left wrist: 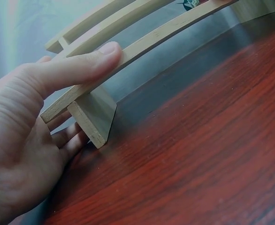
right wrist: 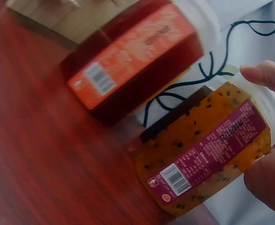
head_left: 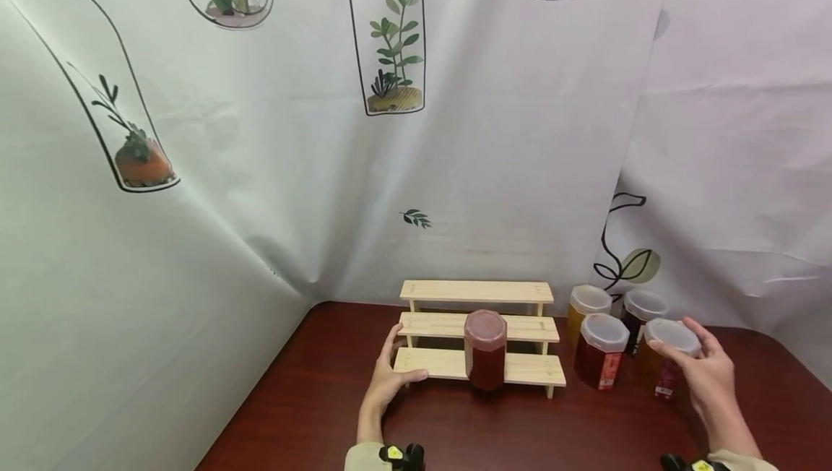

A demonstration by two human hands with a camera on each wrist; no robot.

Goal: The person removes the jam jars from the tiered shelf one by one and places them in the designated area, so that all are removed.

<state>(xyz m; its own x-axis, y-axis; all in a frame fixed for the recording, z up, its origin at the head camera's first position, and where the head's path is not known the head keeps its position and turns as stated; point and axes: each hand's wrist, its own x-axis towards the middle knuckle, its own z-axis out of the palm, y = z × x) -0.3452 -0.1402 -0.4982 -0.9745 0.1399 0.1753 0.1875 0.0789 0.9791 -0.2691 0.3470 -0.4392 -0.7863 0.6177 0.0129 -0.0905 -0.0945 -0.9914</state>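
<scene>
My left hand (head_left: 383,381) grips the left end of a three-step wooden rack (head_left: 429,363). In the left wrist view the thumb lies along the front step (left wrist: 161,35), with other fingers behind and below that end. Far to the right, my right hand (head_left: 711,377) holds an upright amber jar (right wrist: 198,159) by its whitish lid (head_left: 674,336), thumb on one side and fingers on the other. The jar has dark seeds and a purple label (right wrist: 212,150). A dark red jar (head_left: 487,366) with a translucent lid overlaps the middle of the lowest step in the head view.
Beside the held jar stands a red jar (head_left: 591,366) with an orange label. Behind them are a yellow jar (head_left: 575,319) and a dark jar (head_left: 632,326). A dark red wood table (head_left: 312,413) bears everything, backed by a pale printed curtain (head_left: 520,167).
</scene>
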